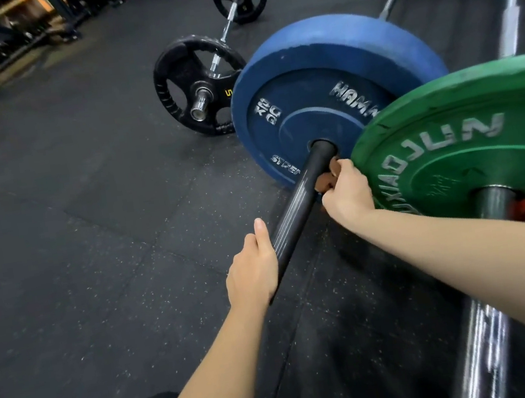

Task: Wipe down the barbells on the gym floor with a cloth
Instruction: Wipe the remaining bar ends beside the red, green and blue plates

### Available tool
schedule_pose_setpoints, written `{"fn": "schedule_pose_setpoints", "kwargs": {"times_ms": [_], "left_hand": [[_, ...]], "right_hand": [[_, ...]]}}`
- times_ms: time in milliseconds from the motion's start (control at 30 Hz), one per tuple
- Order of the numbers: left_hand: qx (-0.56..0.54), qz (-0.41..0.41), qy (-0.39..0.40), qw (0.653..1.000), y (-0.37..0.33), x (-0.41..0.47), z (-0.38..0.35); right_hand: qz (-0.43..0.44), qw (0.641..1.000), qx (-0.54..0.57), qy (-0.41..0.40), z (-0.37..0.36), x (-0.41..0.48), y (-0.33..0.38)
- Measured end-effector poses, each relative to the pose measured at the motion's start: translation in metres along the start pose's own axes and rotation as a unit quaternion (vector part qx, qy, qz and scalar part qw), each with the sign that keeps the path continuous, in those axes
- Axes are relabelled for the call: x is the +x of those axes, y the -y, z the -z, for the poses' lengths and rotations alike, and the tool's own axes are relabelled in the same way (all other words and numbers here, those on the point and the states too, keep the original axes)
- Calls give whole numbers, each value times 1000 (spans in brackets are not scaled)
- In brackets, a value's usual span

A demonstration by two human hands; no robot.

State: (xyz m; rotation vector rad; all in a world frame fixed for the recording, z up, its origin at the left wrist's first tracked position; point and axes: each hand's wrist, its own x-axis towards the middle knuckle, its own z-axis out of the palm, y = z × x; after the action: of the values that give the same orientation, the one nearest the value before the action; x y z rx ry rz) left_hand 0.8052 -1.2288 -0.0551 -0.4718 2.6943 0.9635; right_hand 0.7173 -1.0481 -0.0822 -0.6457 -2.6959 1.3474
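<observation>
Dark bar (293, 214) sticks out of blue plate (306, 91); left hand (254, 267) curled round its outer end, right hand (348, 192) pinches brown cloth (329, 177) against it just beside plate.

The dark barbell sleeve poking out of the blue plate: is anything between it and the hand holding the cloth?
Nothing visible. The right hand holds the small brown cloth straight against the dark metal barbell sleeve beside the round blue rubber plate. The big green plate sits close behind that hand, not between.
</observation>
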Motion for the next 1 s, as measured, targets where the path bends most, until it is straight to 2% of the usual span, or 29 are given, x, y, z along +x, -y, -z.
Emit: {"fn": "schedule_pose_setpoints", "kwargs": {"times_ms": [200,433,600,767,900,1000], "left_hand": [[9,0,3,1000,2,3,-1],[21,-5,-2,1000,4,6,1],[23,-8,2,1000,2,5,1],[14,5,-4,1000,0,4,1],[45,-13,4,999,1,4,2],[37,-6,7,999,1,5,3]], "right_hand": [[52,998,-14,-11,1,-5,-1],[143,989,-4,34,9,-25,0],[108,990,-93,-10,10,2,21],[99,989,-106,23,16,-6,20],[124,982,-124,73,12,-34,14],[107,985,-118,68,12,-30,16]]}}
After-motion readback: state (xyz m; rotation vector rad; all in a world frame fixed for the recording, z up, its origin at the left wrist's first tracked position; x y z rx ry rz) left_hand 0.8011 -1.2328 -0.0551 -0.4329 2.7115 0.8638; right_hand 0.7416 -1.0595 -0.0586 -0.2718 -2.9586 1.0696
